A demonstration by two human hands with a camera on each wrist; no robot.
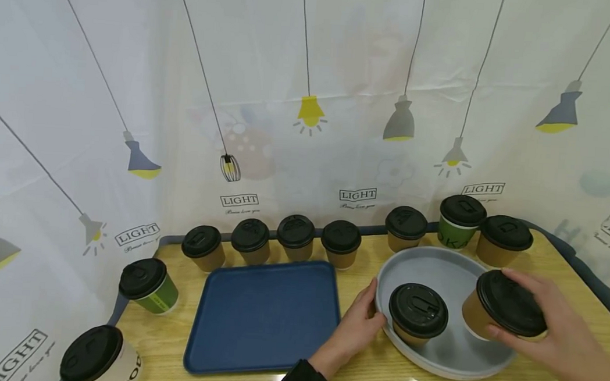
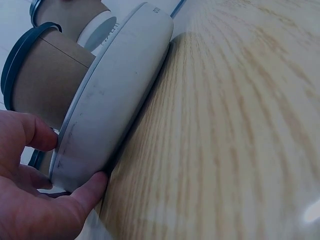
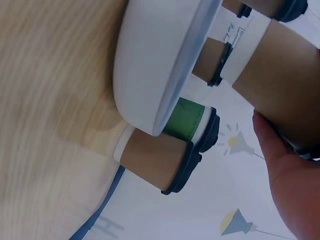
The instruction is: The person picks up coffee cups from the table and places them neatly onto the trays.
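Note:
My right hand [image 1: 559,322] grips a brown paper coffee cup [image 1: 478,312] with a black lid, tilted over the right side of a round grey dish [image 1: 462,363]. In the right wrist view the held cup [image 3: 280,70] shows its white base band above the dish's rim. A second lidded brown coffee cup [image 1: 418,314] stands inside the dish on the left. My left hand [image 1: 354,327], with a black watch at the wrist, pinches the dish's left wall; the left wrist view has fingers at the rim and the thumb low on the outer side.
A blue rectangular tray [image 1: 266,316] lies left of the dish. Behind it runs a row of lidded brown cups [image 1: 297,239]. A green cup [image 1: 457,229] and a brown cup [image 1: 501,246] stand behind the dish. Another green cup [image 1: 159,295] and a white cup [image 1: 121,371] are at left.

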